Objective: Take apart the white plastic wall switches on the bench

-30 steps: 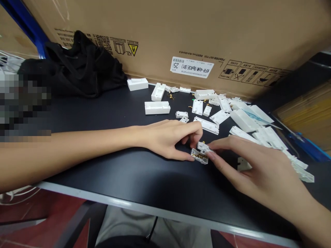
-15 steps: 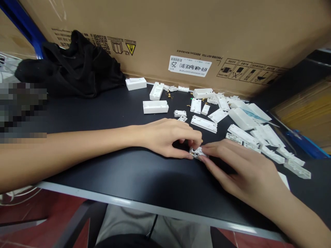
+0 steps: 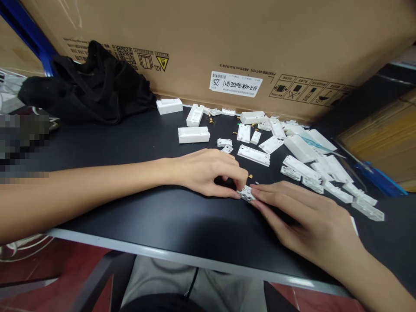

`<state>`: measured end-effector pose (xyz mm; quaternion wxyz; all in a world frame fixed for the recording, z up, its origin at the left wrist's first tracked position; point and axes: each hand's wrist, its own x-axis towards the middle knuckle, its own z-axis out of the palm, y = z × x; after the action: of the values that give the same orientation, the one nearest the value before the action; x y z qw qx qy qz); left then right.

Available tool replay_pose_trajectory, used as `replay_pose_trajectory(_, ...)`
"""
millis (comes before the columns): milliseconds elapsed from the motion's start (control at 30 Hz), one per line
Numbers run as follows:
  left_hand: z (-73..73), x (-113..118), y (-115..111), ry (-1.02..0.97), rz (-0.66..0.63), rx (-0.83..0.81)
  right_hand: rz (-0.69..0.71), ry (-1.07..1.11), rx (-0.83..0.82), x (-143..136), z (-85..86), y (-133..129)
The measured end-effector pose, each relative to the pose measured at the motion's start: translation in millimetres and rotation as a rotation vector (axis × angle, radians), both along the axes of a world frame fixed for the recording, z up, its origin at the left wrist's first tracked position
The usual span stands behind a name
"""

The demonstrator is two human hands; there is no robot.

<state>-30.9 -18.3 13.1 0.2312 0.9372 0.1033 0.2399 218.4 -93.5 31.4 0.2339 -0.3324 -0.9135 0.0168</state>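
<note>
A small white plastic part (image 3: 246, 193) with dark openings in it lies low over the black table (image 3: 156, 216), between my two hands. My left hand (image 3: 214, 173) pinches its left end with thumb and curled fingers. From the other side, my right hand (image 3: 302, 212) grips the right end between thumb and fingertips. The fingers cover both ends of the part. Just beyond it lies a tiny brass-coloured piece (image 3: 250, 176). Two small white parts, one of them an openwork piece (image 3: 225, 142), rest behind my left hand.
White open housings (image 3: 194, 135) and a long flat strip (image 3: 254, 155) lie farther back. Many white pieces, among them a block (image 3: 300, 148), are heaped at the right. A black cloth bag (image 3: 104, 86) sits at the back left, before a large cardboard box (image 3: 182, 34).
The white part appears slightly turned between my fingers, showing more of its openings. Both hands keep their grip; the view has shifted a little.
</note>
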Motion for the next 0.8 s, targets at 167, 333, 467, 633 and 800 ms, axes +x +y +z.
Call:
replay_pose_trajectory(167, -0.5, 0.1, 0.5, -0.01, -0.015, -0.008, 0.003, 0.022, -0.064, -1.3, 2.2, -0.1)
replay_pose_trajectory(333, -0.7, -0.6, 0.3, 0.001, -0.021, 0.051, -0.097, 0.009, -0.168, -2.1, 7.9, 3.7)
replay_pose_trajectory(467, -0.2, -0.8, -0.3, 0.0, -0.018, 0.064, -0.135, -0.017, -0.337, -5.2, 15.9, 11.5)
replay_pose_trajectory(633, -0.7, -0.8, -0.7, 0.025, -0.014, 0.055, -0.174, -0.042, -0.505, -8.7, 26.1, 21.3)
replay_pose_trajectory(800, -2.6, -1.4, -0.3, 0.04, -0.02, 0.072, -0.219, -0.039, -0.641, -8.0, 27.9, 27.3)
